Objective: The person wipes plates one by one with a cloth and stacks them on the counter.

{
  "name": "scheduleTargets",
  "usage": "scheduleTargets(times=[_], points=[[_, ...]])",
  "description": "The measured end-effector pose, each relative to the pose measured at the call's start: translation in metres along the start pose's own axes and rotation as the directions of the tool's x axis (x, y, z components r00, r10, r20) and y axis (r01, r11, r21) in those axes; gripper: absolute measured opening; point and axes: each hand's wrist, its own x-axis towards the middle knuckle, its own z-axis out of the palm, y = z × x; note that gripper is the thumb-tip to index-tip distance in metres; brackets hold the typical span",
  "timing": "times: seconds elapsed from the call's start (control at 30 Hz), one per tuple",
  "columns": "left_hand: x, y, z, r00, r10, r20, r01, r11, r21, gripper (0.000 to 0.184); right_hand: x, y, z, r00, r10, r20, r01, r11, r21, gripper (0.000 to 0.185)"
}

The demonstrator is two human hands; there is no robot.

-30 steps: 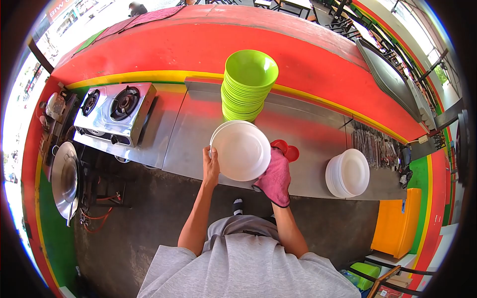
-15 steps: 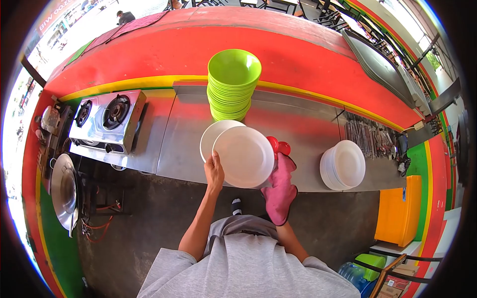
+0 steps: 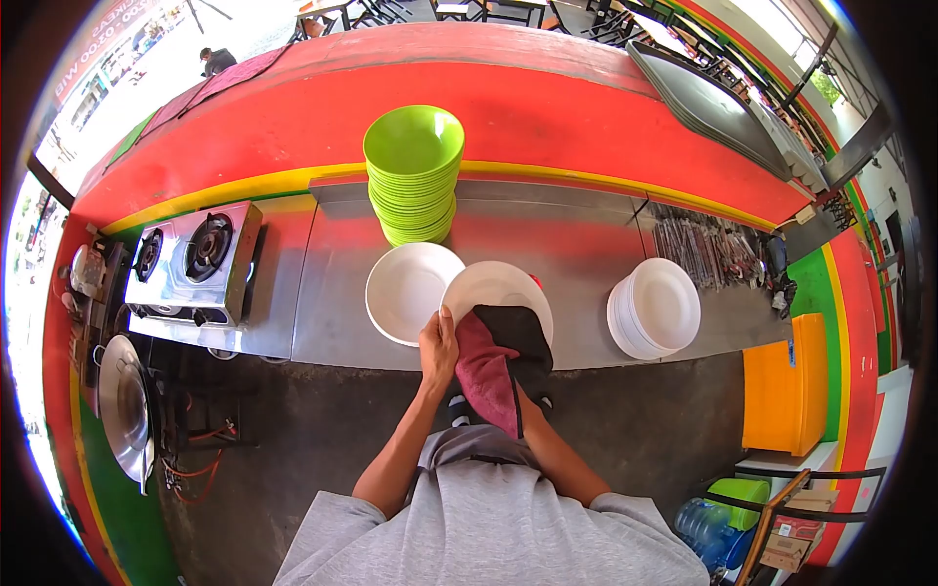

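My left hand (image 3: 439, 350) grips the near-left rim of a white bowl (image 3: 489, 283), fingers closed on it. A pink and black cloth (image 3: 486, 376) lies over the inside of that bowl and covers my right hand, whose fingers are hidden beneath it. Just left of the held bowl, another white bowl (image 3: 410, 288) rests on the steel counter (image 3: 337, 293). Behind them rises a tall stack of green bowls (image 3: 413, 176). A stack of white bowls (image 3: 657, 308) stands farther right on the counter.
A two-burner stove (image 3: 192, 264) is at the left, with a large wok (image 3: 124, 400) below it. Cutlery (image 3: 708, 246) lies at the counter's right end, above an orange container (image 3: 785, 386). Red objects show partly behind the held bowl. A distant person (image 3: 217, 62) is beyond the red wall.
The held bowl has come away to the right from the other white bowl, which now rests on the counter. The cloth has moved from the bowl's right side to over its inside.
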Motion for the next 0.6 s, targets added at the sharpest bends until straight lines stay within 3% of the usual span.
scheduleTargets(times=[0.03, 0.07, 0.1, 0.13, 0.17, 0.2, 0.23, 0.33, 0.6], points=[[0.0, -0.002, 0.0, 1.0, -0.014, 0.026, 0.014, 1.0, -0.006, 0.052, -0.004, -0.009, 0.001, 0.986, -0.162, -0.039, 0.13, 0.894, -0.43, 0.039], [-0.001, -0.004, -0.001, 0.998, -0.028, 0.053, 0.029, 1.0, -0.011, 0.052, -0.007, -0.018, 0.002, 0.944, -0.32, -0.077, 0.139, 0.601, -0.787, 0.041], [-0.001, -0.005, -0.001, 0.996, -0.042, 0.082, 0.044, 0.999, -0.017, 0.052, -0.008, -0.006, 0.009, 0.873, -0.487, 0.036, 0.058, 0.03, -0.998, 0.042], [-0.002, -0.005, 0.0, 0.995, -0.04, 0.095, 0.042, 0.999, -0.015, 0.051, -0.01, -0.011, 0.006, 0.84, -0.506, 0.196, -0.005, -0.368, -0.93, 0.043], [-0.003, -0.006, 0.0, 0.994, -0.039, 0.106, 0.04, 0.999, -0.012, 0.051, -0.012, -0.016, 0.004, 0.785, -0.512, 0.35, -0.133, -0.69, -0.712, 0.045], [-0.003, -0.006, 0.001, 0.993, -0.037, 0.116, 0.039, 0.999, -0.01, 0.051, -0.014, -0.045, -0.009, 0.766, -0.449, 0.461, -0.146, -0.819, -0.555, 0.045], [-0.005, -0.003, 0.001, 0.992, -0.041, 0.124, 0.041, 0.999, -0.002, 0.051, -0.018, -0.063, -0.017, 0.748, -0.365, 0.554, -0.167, -0.912, -0.375, 0.045], [-0.009, 0.002, 0.003, 0.991, -0.043, 0.124, 0.042, 0.999, 0.012, 0.05, -0.014, -0.065, 0.001, 0.743, -0.404, 0.534, -0.149, -0.878, -0.456, 0.048], [-0.017, 0.008, 0.015, 0.989, -0.063, 0.133, 0.065, 0.998, -0.008, 0.051, -0.036, -0.061, 0.038, 0.704, -0.303, 0.642, -0.319, -0.943, -0.095, 0.055]])
